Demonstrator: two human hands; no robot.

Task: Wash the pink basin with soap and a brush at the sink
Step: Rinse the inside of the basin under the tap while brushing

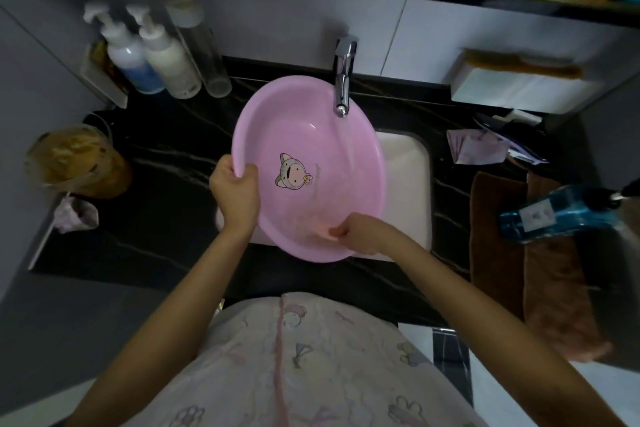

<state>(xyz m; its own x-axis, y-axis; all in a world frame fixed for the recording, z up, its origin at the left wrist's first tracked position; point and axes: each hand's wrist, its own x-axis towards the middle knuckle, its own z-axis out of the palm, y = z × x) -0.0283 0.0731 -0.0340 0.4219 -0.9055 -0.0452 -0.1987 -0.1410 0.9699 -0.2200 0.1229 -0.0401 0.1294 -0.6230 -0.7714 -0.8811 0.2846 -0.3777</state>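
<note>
- Head view: pink basin (304, 135) held tilted over white sink (405, 163), tap (343, 80) above its far side, water running down the inner wall.
- Left hand (235, 191): fingers wrapped round the left rim, gripping.
- Right hand (356, 232): low inside the near wall, fingers bent in the stream; holding anything or not, cannot tell.
- Probably light, thin plastic, slightly flexible, slick when wet; best taken by the rolled rim.

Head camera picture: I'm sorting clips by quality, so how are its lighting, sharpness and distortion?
Head view: dim overall, the black counter losing detail; wide-angle bend curves the wall edges; the right hand blurs in the water under the tap, while the pink basin and left hand look fairly sharp; the pump bottles are soft.
</note>
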